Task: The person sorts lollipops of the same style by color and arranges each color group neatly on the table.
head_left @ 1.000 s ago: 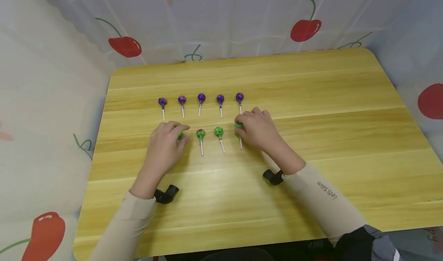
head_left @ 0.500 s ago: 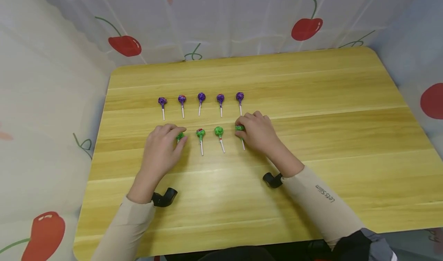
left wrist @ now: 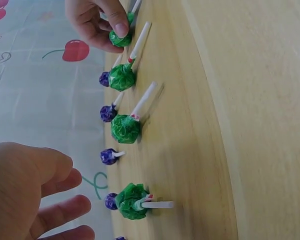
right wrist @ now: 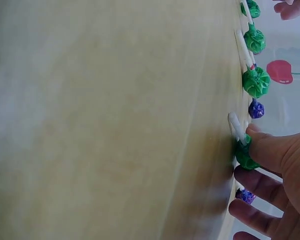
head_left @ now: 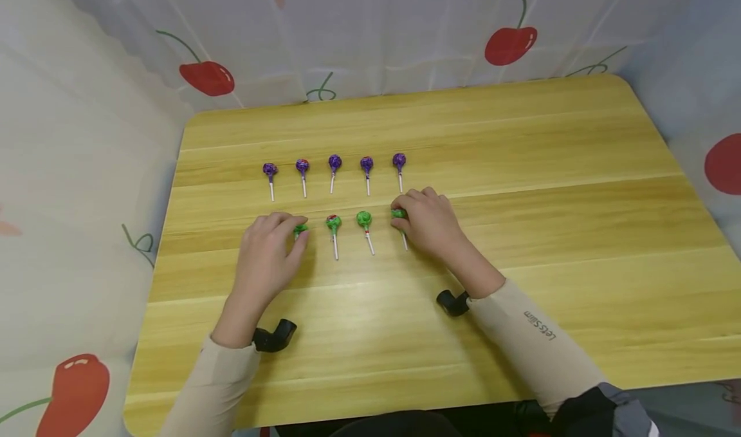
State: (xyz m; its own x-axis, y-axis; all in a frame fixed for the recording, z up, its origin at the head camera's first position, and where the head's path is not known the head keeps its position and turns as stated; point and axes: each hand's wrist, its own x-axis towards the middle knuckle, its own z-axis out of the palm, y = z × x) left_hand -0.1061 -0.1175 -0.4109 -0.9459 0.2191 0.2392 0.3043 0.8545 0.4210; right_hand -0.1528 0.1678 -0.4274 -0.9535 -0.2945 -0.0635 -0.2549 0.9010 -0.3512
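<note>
My right hand (head_left: 428, 221) pinches the head of a green lollipop (right wrist: 244, 152) between thumb and forefinger, at the right end of a row of green lollipops. Its white stick points toward me. At the row's left end, my left hand (head_left: 266, 250) hovers beside another green lollipop (left wrist: 132, 202); the left wrist view shows its relaxed fingers (left wrist: 65, 210) apart from the candy. Between the hands lie two more, a green lollipop (head_left: 333, 223) with a red patch and a green lollipop (head_left: 364, 219) with a slanted stick.
Behind the green row, several purple lollipops (head_left: 335, 162) form a second row, sticks toward me. All lie on a wooden table (head_left: 550, 231). A cherry-print curtain (head_left: 376, 31) hangs along the back and sides. A black wrist-worn piece (head_left: 276, 336) sits by the left sleeve.
My left hand has drawn back slightly to the left and toward me. The stick of the lollipop in my right hand has swung a little to the right; the other lollipops stay put.
</note>
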